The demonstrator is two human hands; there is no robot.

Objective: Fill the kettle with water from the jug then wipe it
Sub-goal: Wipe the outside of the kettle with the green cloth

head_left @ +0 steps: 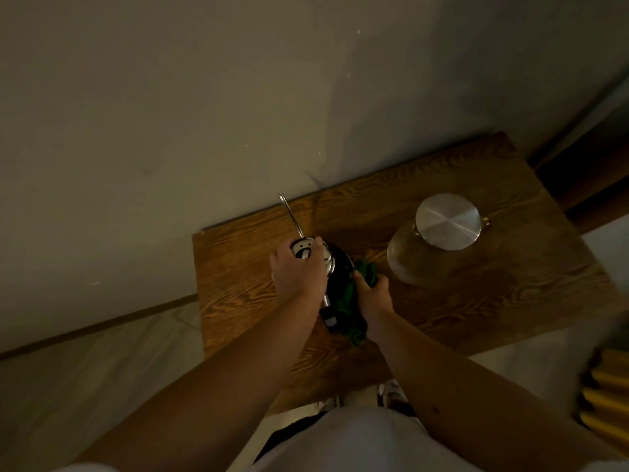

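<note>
A dark kettle [337, 267] with a shiny metal rim and a thin metal spout stands near the middle of a low wooden table [476, 301]. My left hand [299, 270] grips its top and lid from the left. My right hand [372, 294] presses a green cloth [354, 318] against the kettle's right side. The cloth hangs down over the kettle's lower part. A clear glass jug [408, 264] with a round metal lid [447, 221] stands on the table to the right, apart from both hands.
The table stands against a plain wall [204, 114] in dim light. Pale floor lies to its left and right. Yellow ribbed objects [606, 396] sit at the right edge. My shoes show below the table's near edge.
</note>
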